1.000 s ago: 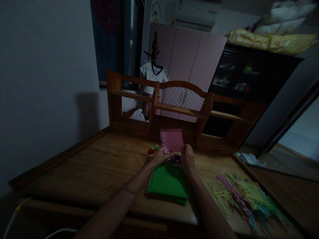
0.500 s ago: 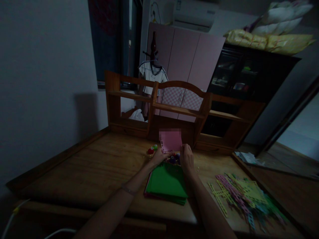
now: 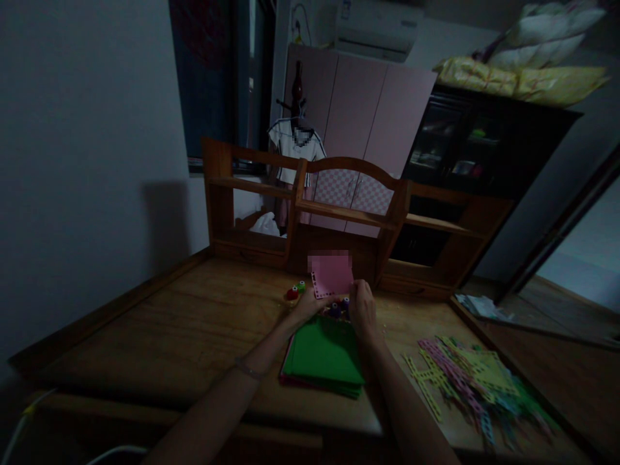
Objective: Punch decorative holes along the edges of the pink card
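A pink sheet with punched holes along its left and lower edges is held up between my hands. My left hand grips its lower left edge, and my right hand pinches its right edge. Dark purple pieces with eye-like dots lie just below the sheet, partly hidden by the hands. Under my wrists rests a stack of green sheets. Left of my left hand are a red piece and a green piece, each with an eye-like dot.
Cut strips in pink, yellow, green and blue are heaped on the right of the wooden table. A wooden shelf unit stands along the table's back edge. Left of the table is a wall; a white cable hangs at lower left.
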